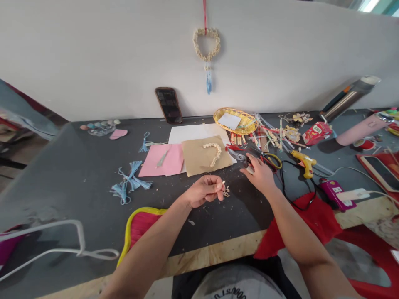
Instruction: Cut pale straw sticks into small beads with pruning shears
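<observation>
Head view, below centre: the left hand (206, 191) pinches a small pale piece (223, 182); right of centre, the right hand (260, 172) touches metal shears (238, 156), its grip unclear.

Pink bottle (361, 129) beside red carton (317, 133)

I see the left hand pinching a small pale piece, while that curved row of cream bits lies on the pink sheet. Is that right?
Not quite: the curved row of cream bits lies on the brown sheet, as the head view shows. The left hand does pinch a small pale piece.
</observation>
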A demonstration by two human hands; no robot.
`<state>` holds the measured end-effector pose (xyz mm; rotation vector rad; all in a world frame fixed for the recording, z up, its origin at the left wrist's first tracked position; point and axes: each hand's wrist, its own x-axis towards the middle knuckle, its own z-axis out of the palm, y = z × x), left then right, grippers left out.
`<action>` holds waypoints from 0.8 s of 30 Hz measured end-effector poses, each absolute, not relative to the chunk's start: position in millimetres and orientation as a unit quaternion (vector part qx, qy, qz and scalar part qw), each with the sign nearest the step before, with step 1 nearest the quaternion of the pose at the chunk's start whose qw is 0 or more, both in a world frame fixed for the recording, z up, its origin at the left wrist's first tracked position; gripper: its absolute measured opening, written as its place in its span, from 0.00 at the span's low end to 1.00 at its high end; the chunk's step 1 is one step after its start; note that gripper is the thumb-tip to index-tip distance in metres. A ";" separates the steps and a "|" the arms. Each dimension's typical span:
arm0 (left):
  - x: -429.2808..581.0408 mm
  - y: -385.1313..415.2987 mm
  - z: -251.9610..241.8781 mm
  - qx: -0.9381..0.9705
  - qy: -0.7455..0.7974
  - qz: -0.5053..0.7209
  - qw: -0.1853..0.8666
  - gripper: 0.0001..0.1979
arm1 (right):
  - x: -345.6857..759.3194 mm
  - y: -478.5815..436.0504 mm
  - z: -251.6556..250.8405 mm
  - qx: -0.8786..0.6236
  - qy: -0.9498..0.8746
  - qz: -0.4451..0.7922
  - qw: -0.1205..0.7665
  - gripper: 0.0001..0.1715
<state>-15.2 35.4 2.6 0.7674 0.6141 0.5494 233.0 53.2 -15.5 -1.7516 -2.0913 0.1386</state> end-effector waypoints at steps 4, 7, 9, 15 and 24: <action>-16.5 37.3 2.3 0.355 0.303 0.312 0.828 0.17 | 233.7 54.2 -16.2 -0.657 -0.739 0.051 0.140 0.39; -15.0 37.3 2.4 0.385 0.327 0.343 0.792 0.17 | 235.4 55.6 -20.1 -0.664 -0.739 0.037 0.105 0.38; -12.5 36.7 2.8 0.412 0.349 0.356 0.762 0.18 | 237.3 56.2 -23.1 -0.653 -0.750 0.026 0.103 0.37; -13.0 33.4 13.7 0.452 0.408 0.398 0.686 0.20 | 238.5 52.5 -22.5 -0.611 -0.781 0.001 0.133 0.26; -61.0 32.0 17.0 0.317 0.457 0.571 0.603 0.20 | 175.9 82.0 34.5 -0.388 -0.891 0.129 0.196 0.22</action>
